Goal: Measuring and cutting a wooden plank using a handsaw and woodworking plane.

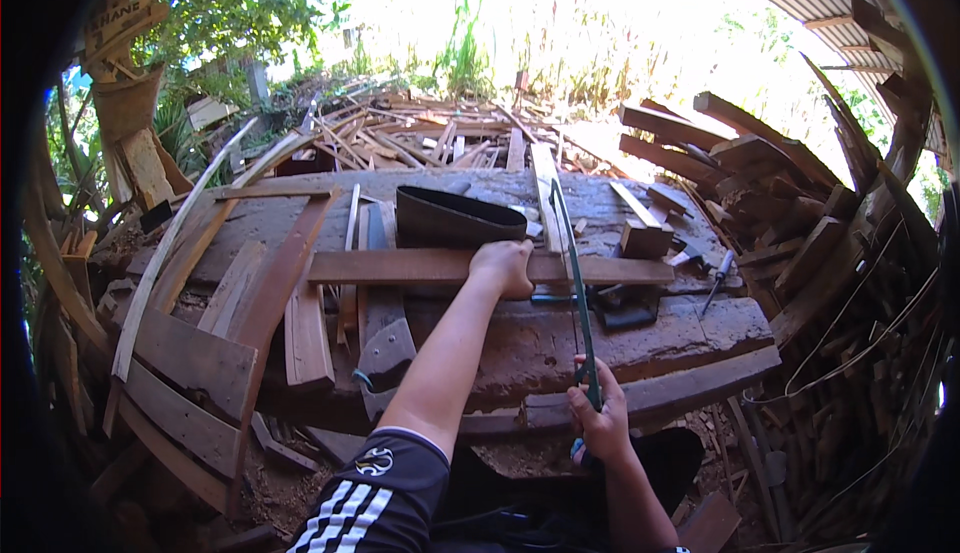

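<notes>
My left hand (500,271) is closed on a long brown board (390,267) lying crosswise on the thick, weathered work slab (700,328). My right hand (598,415) grips the lower end of a long saw with a green frame (572,263), which stands across the board just right of my left hand. Just beyond my left hand sits a dark, hollow oval object (455,226). Under the board at the right lies a black tool (625,311), too indistinct to name. A small dark wood block (645,241) sits behind the board’s right part.
Planks (280,293) lie over the slab’s left part. A handled pointed tool (720,278) lies at its right edge. Stacked timber (780,173) rises at the right, scrap wood (430,133) is heaped behind the slab, and an upright post (125,133) stands at far left under corrugated roofing.
</notes>
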The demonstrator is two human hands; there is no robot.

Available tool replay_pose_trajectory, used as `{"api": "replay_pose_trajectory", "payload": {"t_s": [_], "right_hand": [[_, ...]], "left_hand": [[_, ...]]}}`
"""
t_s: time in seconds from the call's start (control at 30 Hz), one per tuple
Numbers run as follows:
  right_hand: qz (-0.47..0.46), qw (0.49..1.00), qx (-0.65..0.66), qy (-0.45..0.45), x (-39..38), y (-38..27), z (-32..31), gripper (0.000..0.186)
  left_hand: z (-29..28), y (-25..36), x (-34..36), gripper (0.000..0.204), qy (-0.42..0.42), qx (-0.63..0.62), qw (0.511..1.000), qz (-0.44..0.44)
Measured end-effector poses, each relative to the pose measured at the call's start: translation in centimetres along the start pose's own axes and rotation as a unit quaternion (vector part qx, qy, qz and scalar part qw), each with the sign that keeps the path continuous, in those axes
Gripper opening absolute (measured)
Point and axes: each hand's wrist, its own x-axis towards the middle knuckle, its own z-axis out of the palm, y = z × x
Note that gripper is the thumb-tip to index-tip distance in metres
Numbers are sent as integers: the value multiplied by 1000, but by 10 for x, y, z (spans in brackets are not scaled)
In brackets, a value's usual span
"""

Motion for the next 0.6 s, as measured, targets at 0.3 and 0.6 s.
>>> {"api": "replay_pose_trajectory", "payload": {"t_s": [0.3,0.6], "right_hand": [[19,999,38,11,-5,-16,4,58],[21,999,-14,23,-3,-13,6,62]], "left_hand": [[0,2,2,59,7,21,1000,5],[-8,6,2,56,-18,18,1000,6]]}}
